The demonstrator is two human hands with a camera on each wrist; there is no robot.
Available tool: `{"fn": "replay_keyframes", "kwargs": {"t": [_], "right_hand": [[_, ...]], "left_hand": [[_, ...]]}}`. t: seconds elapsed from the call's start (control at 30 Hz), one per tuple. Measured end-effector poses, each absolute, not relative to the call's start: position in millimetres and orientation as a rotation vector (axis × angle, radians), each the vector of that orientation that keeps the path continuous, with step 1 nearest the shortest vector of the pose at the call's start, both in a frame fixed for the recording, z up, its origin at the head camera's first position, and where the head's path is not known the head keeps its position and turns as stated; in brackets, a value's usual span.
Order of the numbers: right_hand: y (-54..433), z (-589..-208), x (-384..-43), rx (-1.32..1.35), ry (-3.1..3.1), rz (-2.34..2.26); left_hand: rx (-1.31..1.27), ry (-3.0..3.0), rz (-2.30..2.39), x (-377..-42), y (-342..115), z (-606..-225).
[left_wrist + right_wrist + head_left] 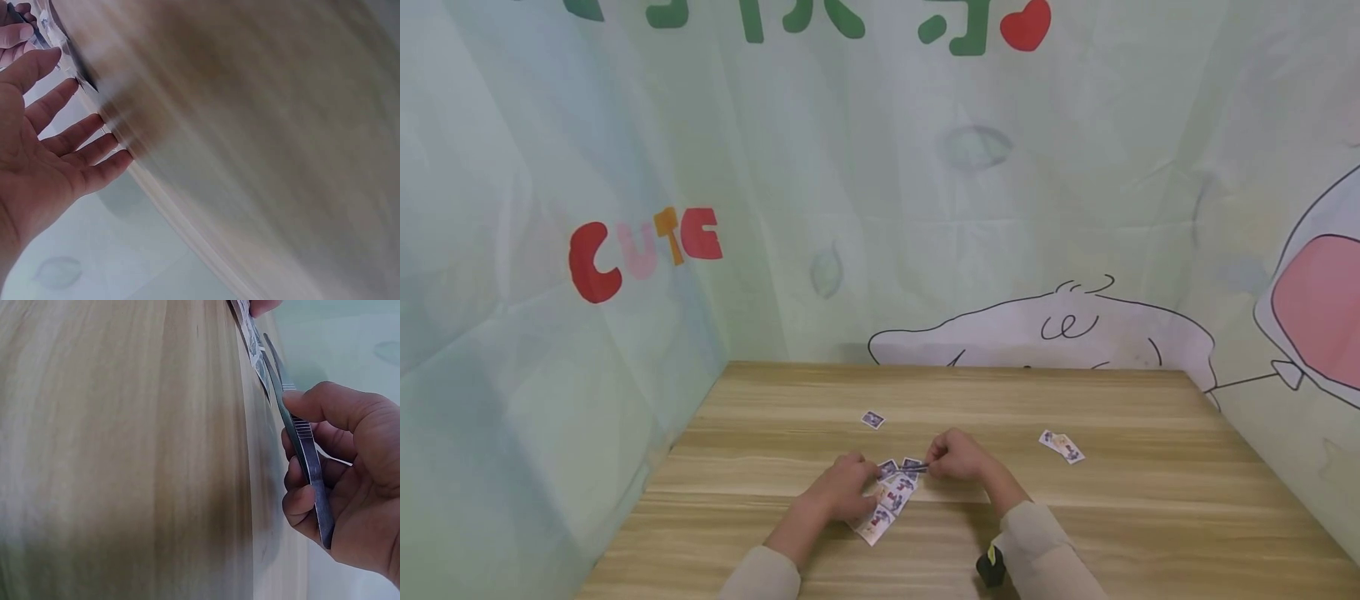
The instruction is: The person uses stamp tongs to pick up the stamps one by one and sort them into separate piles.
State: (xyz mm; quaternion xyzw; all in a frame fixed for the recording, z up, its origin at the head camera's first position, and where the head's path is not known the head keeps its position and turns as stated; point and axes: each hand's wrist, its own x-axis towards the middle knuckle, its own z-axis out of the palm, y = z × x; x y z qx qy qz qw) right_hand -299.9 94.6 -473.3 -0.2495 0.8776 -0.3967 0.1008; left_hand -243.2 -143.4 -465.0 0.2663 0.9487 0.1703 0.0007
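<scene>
Metal tweezers [304,434] with ridged grips are held between the thumb and fingers of my right hand [958,456]. Their tips stand slightly apart in the right wrist view, over the printed paper pieces [883,521] in front of me. These pieces look like small picture cards or stickers, lying in an overlapping strip with two darker ones at the top. On the left edge of the strip rests my left hand [846,487]. Its fingers are spread and fairly straight in the left wrist view, thumb and index fingertips at the paper's edge.
A single small dark picture card [872,420] lies farther back on the wooden table [775,400]. More small printed pieces [1062,447] lie together to the right. A printed cloth backdrop [850,208] hangs behind the table and along its sides.
</scene>
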Motion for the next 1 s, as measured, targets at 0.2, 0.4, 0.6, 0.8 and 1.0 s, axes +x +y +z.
{"fn": "replay_keyframes", "kwargs": {"t": [0.2,0.4,0.6,0.8,1.0], "right_hand": [[93.5,-473.6,-301.0,-0.73,2.6,-1.171],[93.3,-474.3,-302.0,-0.729,2.601,-1.186],[92.9,-473.7,-302.7,-0.74,2.607,-1.186],[92.3,-475.1,-302.3,-0.737,2.616,-1.189],[96.9,-476.9,-301.9,-0.77,2.617,-1.252]], "left_hand": [[0.828,2.976,0.535,-242.7,-143.3,-464.5],[0.829,2.977,0.534,-242.0,-143.2,-463.3],[0.819,2.969,0.555,-241.8,-143.0,-463.2],[0.81,2.961,0.564,-241.1,-143.0,-462.3],[0.807,2.947,0.593,-238.2,-142.1,-457.4]]}}
